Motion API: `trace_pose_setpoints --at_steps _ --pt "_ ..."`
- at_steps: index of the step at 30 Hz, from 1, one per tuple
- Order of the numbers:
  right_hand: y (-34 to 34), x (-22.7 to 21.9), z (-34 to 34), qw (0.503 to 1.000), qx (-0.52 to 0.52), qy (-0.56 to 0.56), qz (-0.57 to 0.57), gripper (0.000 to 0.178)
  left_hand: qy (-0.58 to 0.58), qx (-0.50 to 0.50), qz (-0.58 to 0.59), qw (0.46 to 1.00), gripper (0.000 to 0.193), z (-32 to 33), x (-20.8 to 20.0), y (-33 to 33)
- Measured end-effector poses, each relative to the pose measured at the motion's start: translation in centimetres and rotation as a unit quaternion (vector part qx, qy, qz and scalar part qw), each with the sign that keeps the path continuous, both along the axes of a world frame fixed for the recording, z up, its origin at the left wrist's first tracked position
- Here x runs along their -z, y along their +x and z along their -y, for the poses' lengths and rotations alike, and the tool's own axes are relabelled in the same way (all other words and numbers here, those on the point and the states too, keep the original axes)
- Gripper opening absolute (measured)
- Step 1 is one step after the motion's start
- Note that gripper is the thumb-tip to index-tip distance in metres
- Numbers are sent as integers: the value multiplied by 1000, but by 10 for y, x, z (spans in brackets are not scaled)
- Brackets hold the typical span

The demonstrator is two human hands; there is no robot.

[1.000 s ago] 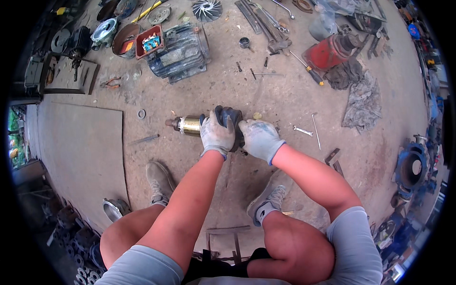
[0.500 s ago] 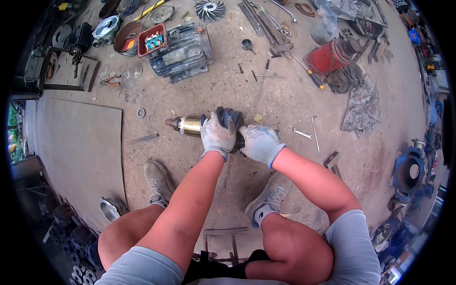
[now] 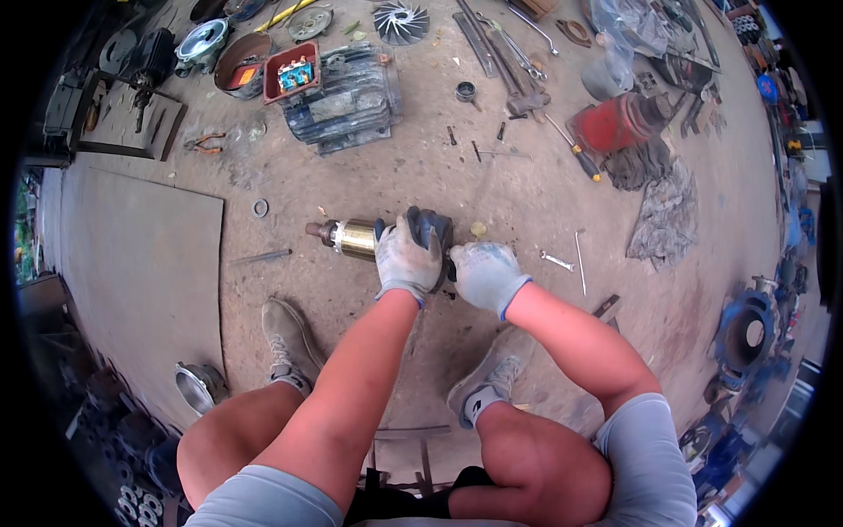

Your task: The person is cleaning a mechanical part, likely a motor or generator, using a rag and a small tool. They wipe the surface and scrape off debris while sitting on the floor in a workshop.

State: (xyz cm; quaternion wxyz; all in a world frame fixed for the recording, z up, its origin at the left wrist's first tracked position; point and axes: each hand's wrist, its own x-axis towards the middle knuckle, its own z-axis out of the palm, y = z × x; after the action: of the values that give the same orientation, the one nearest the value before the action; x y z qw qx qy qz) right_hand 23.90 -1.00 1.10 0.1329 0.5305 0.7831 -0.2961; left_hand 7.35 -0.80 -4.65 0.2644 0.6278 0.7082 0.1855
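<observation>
A motor rotor [image 3: 356,239] with a shiny golden cylinder and a rusty shaft end lies on the concrete floor between my feet. My left hand [image 3: 407,262], in a pale work glove with dark fingers, is wrapped over a dark round end piece [image 3: 445,230] at the rotor's right end. Close against the right side of that piece, my gloved right hand [image 3: 487,279] has its fingers curled together. What they grip is mostly hidden; only a small dark bit shows at the fingertips.
Beyond the rotor stands a motor housing [image 3: 344,98] with an open terminal box. A hammer [image 3: 527,103], a screwdriver [image 3: 583,160], pliers [image 3: 205,142] and a small wrench [image 3: 558,261] lie around. A red jack-like body [image 3: 615,125] is at far right, a metal sheet [image 3: 149,263] at left.
My right hand has turned slightly and shifted a little to the right at the end piece. My left hand keeps its hold. The whole view has shifted slightly.
</observation>
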Motion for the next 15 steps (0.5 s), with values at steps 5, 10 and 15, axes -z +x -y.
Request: trace_pose_setpoints --at_steps 5,10,15 --pt "1 0 4 1000 7 15 -10 20 -11 7 -1 1000 52 -2 -7 0" --pt "6 4 3 1000 21 1 -20 24 -47 12 13 999 60 -2 -7 -2" --pt "12 8 -1 996 35 -25 -77 26 -31 5 17 999 57 -3 -7 1"
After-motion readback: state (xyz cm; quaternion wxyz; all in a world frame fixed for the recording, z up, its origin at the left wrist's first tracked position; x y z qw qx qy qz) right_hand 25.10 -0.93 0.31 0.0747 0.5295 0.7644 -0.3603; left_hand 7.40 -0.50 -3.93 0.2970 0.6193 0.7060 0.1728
